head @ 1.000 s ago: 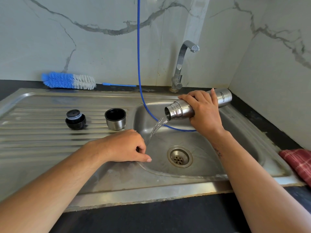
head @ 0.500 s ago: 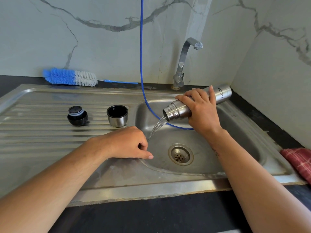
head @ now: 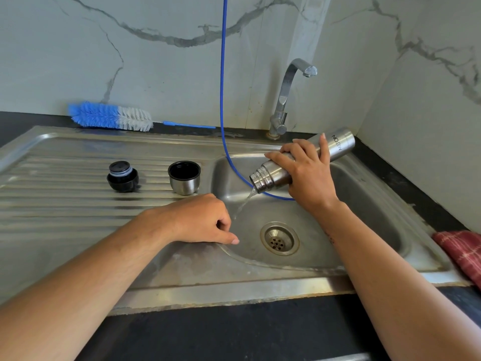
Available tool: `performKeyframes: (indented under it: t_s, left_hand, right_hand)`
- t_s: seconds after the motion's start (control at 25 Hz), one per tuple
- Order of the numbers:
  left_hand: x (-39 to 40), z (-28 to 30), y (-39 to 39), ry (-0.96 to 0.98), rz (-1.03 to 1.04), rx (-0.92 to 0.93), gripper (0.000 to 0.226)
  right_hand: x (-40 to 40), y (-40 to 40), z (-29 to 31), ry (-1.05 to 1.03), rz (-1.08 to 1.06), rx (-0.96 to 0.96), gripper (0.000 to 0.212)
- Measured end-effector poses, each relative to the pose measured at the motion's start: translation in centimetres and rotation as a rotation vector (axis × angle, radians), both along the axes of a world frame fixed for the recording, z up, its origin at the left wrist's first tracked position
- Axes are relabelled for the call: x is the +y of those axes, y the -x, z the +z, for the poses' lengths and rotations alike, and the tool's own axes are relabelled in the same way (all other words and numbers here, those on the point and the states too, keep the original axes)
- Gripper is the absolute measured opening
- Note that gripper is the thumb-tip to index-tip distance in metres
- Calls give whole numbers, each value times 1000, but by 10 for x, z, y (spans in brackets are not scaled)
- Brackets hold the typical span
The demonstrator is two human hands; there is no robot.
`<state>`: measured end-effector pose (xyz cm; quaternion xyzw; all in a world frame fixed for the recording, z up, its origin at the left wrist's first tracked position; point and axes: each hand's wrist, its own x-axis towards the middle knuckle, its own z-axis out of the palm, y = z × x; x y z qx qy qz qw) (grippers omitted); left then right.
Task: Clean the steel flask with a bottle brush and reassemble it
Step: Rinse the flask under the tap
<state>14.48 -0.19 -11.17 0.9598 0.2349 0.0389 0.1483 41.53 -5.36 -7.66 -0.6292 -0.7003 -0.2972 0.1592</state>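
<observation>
A stainless steel sink unit [head: 78, 251] fills most of the frame, set into a dark countertop [head: 234, 332] that runs along the bottom edge. Its ribbed draining board takes up the left half; the basin, with a round drain [head: 279, 238] at its centre, sits right of middle. White marble-patterned wall tiles with grey veins cover the upper half and meet in a corner at the upper right.

A chrome tap [head: 289, 97] stands behind the basin, upper right of centre. A thin blue hose [head: 222, 100] hangs from the top edge down into the basin and curves behind the flask. At the upper left, a bottle brush [head: 110, 116] with blue and white bristles lies along the back of the sink against the wall. On the draining board, left of centre, a black stopper [head: 122, 176] sits beside an upright steel cup lid [head: 184, 177] with a dark interior. A red checked cloth [head: 462, 252] shows at the right edge.

The right hand [head: 303, 173] grips the steel flask [head: 341, 143] around its middle, over the basin right of centre, tilted with its open mouth down and to the left; a thin stream of water [head: 244, 204] runs from it. The left hand [head: 205, 220] rests on the basin's near left rim, fingers loosely curled, holding nothing.
</observation>
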Motion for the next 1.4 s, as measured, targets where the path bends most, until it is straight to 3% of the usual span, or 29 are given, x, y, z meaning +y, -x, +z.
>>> performKeyframes:
  t_s: [1.4]
  left_hand:
    - [3,-3,-2,-17,19,13,63]
  right_hand:
    - [-2,10,-3,44,-23,-59,71]
